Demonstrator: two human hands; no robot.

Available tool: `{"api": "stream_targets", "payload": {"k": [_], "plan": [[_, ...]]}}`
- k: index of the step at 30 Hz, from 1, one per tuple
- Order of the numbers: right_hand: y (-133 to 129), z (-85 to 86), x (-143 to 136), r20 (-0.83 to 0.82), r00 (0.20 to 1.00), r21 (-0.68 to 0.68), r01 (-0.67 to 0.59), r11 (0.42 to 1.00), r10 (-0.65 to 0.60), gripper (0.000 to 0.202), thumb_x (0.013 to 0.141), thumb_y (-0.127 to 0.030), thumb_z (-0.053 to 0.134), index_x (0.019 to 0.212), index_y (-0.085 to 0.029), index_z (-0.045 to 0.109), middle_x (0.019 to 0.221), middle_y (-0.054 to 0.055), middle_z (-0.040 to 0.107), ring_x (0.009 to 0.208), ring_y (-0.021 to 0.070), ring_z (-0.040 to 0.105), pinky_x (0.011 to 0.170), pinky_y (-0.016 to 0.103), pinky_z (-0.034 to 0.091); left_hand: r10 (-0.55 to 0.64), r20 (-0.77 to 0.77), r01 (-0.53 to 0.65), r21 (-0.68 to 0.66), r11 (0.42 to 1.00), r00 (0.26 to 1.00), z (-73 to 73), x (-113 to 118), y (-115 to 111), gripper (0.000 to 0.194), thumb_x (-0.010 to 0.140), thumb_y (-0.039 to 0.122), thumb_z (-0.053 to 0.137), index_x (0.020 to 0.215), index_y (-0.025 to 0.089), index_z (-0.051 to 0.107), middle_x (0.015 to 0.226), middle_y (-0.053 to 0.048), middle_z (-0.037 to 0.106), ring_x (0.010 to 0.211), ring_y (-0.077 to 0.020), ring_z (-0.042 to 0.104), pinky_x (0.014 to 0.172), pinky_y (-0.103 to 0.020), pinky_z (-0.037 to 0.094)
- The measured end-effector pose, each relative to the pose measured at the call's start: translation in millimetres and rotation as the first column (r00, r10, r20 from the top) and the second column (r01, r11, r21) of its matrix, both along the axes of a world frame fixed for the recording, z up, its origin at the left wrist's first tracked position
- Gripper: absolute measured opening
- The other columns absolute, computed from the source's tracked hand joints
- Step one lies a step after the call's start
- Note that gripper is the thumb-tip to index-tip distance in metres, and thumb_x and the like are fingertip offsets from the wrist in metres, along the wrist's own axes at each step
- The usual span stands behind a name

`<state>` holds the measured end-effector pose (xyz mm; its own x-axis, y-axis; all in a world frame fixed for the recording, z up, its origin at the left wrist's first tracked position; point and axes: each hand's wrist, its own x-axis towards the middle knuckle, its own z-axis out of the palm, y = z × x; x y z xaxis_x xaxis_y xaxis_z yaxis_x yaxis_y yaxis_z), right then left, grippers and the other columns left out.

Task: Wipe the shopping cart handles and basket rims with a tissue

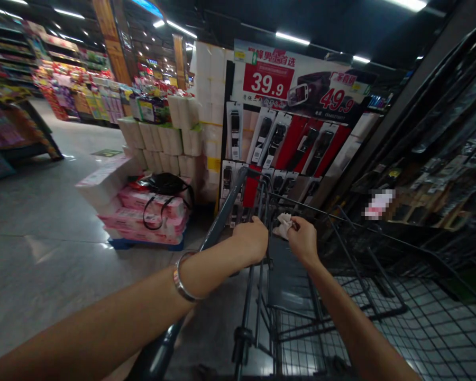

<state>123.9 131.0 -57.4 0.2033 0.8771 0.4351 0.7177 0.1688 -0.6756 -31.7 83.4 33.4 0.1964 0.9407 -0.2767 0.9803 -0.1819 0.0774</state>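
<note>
A dark grey shopping cart (289, 291) stands in front of me, its wire basket stretching to the right. My left hand (250, 241), a silver bracelet on its wrist, is closed at the upright bars of the cart's frame; its fingertips are mostly hidden. My right hand (303, 238) pinches a crumpled white tissue (284, 226) over the grey panel (289, 275) of the cart's seat. The cart's thick handlebar (224, 211) runs to the left of my left hand, and my left forearm crosses over it.
Pink packs (154, 211) with a black bag (164, 183) on top sit on a blue pallet at left. Stacked paper rolls (162, 140) rise behind them. A rack of packaged belts (277, 137) under a price sign (293, 79) stands ahead; dark hanging goods (440, 148) line the right.
</note>
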Motion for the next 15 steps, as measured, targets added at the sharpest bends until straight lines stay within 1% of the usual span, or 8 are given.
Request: {"api": "stream_targets", "payload": {"k": [3, 5, 7, 9, 11, 13, 15], "plan": [[29, 6.3, -7, -0.041, 0.999, 0.018, -0.003, 1.000, 0.003, 0.022, 0.084, -0.021, 0.056, 0.097, -0.011, 0.072, 0.090, 0.007, 0.071, 0.083, 0.0197, 0.065, 0.078, 0.032, 0.050, -0.002, -0.014, 0.001, -0.035, 0.999, 1.000, 2.2, 0, -1, 0.047, 0.088, 0.034, 0.062, 0.129, 0.014, 0.050, 0.121, -0.013, 0.060, 0.105, -0.0217, 0.062, 0.090, -0.042, 0.055], [46, 5.2, -18, -0.054, 0.998, 0.018, -0.022, 1.000, 0.023, 0.019, 0.090, -0.027, 0.060, 0.101, -0.013, 0.068, 0.099, 0.006, 0.069, 0.092, 0.0190, 0.065, 0.084, 0.037, 0.052, -0.004, -0.021, 0.003, -0.047, 0.999, 1.000, 2.4, 0, 0, 0.047, 0.087, 0.032, 0.063, 0.128, 0.014, 0.050, 0.121, -0.012, 0.060, 0.105, -0.0216, 0.062, 0.089, -0.042, 0.056], [61, 0.4, -32, -0.058, 0.997, -0.001, -0.050, 0.999, 0.050, 0.023, 0.092, -0.034, 0.061, 0.106, -0.015, 0.064, 0.108, 0.006, 0.066, 0.097, 0.0189, 0.064, 0.087, 0.041, 0.053, -0.007, -0.015, 0.006, -0.045, 0.999, 1.000, 1.4, 0, 0, 0.047, 0.087, 0.031, 0.063, 0.129, 0.014, 0.050, 0.122, -0.012, 0.060, 0.105, -0.0215, 0.062, 0.090, -0.042, 0.056], [72, -7.3, -44, -0.063, 0.996, -0.041, -0.073, 0.997, 0.070, 0.027, 0.093, -0.036, 0.060, 0.111, -0.016, 0.062, 0.113, 0.006, 0.064, 0.100, 0.0194, 0.063, 0.087, 0.041, 0.054, -0.006, -0.002, 0.006, -0.038, 0.999, 1.000, -0.5, -1, 0, 0.049, 0.087, 0.031, 0.063, 0.131, 0.014, 0.048, 0.122, -0.012, 0.060, 0.105, -0.0214, 0.062, 0.090, -0.042, 0.056], [80, -17.3, -53, -0.077, 0.995, -0.094, -0.071, 0.993, 0.064, 0.028, 0.094, -0.036, 0.059, 0.114, -0.016, 0.061, 0.115, 0.007, 0.063, 0.099, 0.0195, 0.064, 0.086, 0.041, 0.055, 0.000, 0.009, 0.001, -0.031, 1.000, 1.000, -3.0, -1, 1, 0.052, 0.087, 0.031, 0.064, 0.133, 0.014, 0.046, 0.123, -0.013, 0.059, 0.105, -0.0216, 0.063, 0.090, -0.042, 0.056], [84, -29.1, -54, -0.095, 0.995, -0.154, -0.043, 0.987, 0.029, 0.030, 0.093, -0.036, 0.059, 0.116, -0.016, 0.060, 0.117, 0.007, 0.063, 0.099, 0.0200, 0.064, 0.084, 0.040, 0.055, 0.011, 0.014, -0.011, -0.021, 1.000, 1.000, -5.7, 0, 1, 0.055, 0.086, 0.031, 0.065, 0.135, 0.014, 0.045, 0.123, -0.013, 0.060, 0.105, -0.0221, 0.063, 0.090, -0.042, 0.057], [82, -42.4, -50, -0.107, 0.994, -0.213, -0.011, 0.977, -0.012, 0.031, 0.093, -0.036, 0.060, 0.117, -0.017, 0.061, 0.119, 0.007, 0.062, 0.099, 0.0206, 0.063, 0.082, 0.038, 0.056, 0.024, 0.020, -0.023, -0.010, 1.000, 1.000, -8.4, 1, 0, 0.061, 0.084, 0.029, 0.067, 0.138, 0.014, 0.042, 0.121, -0.014, 0.062, 0.105, -0.0226, 0.064, 0.089, -0.042, 0.057]]}}
